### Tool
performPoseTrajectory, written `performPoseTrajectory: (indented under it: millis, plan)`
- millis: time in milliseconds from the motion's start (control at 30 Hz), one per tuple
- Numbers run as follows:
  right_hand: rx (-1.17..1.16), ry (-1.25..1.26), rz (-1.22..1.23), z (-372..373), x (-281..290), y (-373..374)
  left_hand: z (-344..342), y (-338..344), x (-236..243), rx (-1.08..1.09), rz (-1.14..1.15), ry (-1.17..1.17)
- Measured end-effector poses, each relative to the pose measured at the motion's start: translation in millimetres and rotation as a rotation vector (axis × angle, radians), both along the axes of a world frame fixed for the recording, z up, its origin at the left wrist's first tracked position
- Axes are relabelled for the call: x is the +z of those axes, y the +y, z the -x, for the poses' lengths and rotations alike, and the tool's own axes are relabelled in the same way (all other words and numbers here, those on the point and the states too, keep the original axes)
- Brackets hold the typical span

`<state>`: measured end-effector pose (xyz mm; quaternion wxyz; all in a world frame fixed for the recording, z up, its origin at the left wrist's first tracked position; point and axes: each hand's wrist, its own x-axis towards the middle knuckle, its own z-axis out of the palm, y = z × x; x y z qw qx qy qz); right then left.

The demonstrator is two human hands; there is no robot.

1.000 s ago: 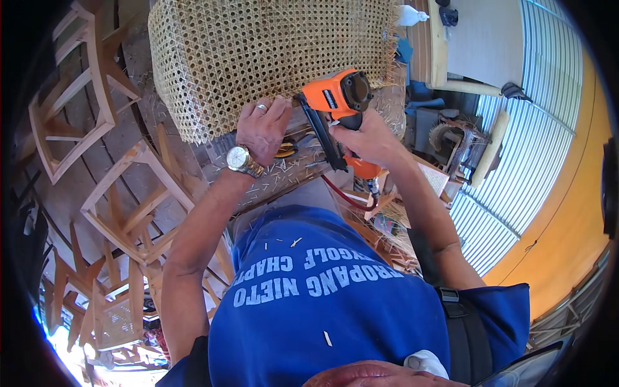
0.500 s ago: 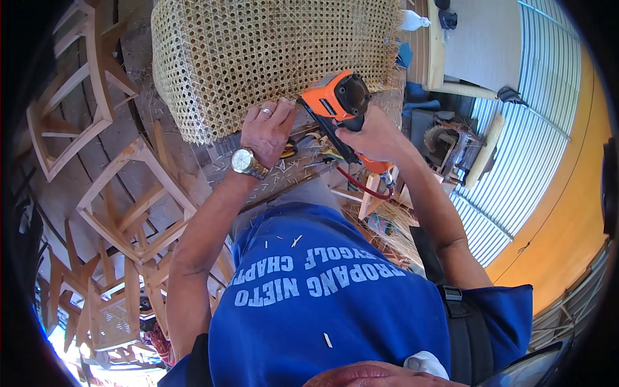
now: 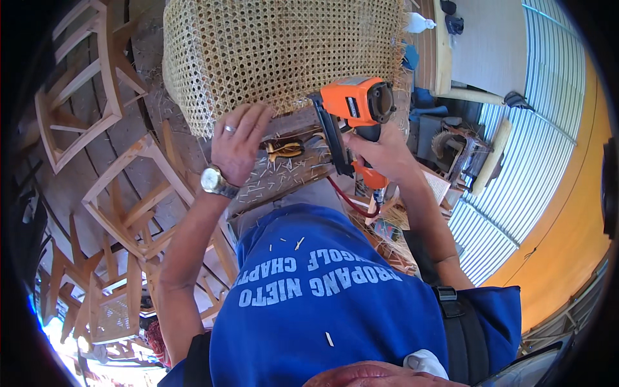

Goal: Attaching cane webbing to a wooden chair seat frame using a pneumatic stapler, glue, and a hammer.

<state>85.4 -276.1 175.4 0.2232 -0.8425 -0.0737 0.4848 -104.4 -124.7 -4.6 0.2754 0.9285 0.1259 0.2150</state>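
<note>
A solid gun (image 3: 353, 103) in one hand, springy cane webbing (image 3: 271, 58) by the other

My right hand (image 3: 385, 151) is wrapped round the handle of the orange gun, above the right part of the worktop (image 3: 309, 169). Its nose is at the webbing's near edge; touching or just short, I can't tell. I expect most of the weight in that bulky head, so high on the handle, with a firm wrist, is where to hold it. The red hose (image 3: 348, 197) probably tugs a little.

The webbing spreads over the far part of the worktop. My left hand (image 3: 237, 145) is at its near edge, towards the worktop's near left corner, fingers side by side; the thumb is hidden, so I can't tell whether I'm pinching. The weave should be light, stiff but springy, rather slick, and liable to crack if creased: flat fingers along the border suit it.
</note>
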Motion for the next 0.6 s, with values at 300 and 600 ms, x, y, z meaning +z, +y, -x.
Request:
performPoseTrajectory:
  millis: [300,600]
  plan:
    - [0.101,0.013,0.008,17.1,-23.1,11.4,-8.1,8.3,-14.9,-0.151,-0.119,0.040]
    - [0.222,-0.014,0.022,14.3,-32.7,18.0,-13.4,4.3,-8.3,-0.145,-0.100,0.089]
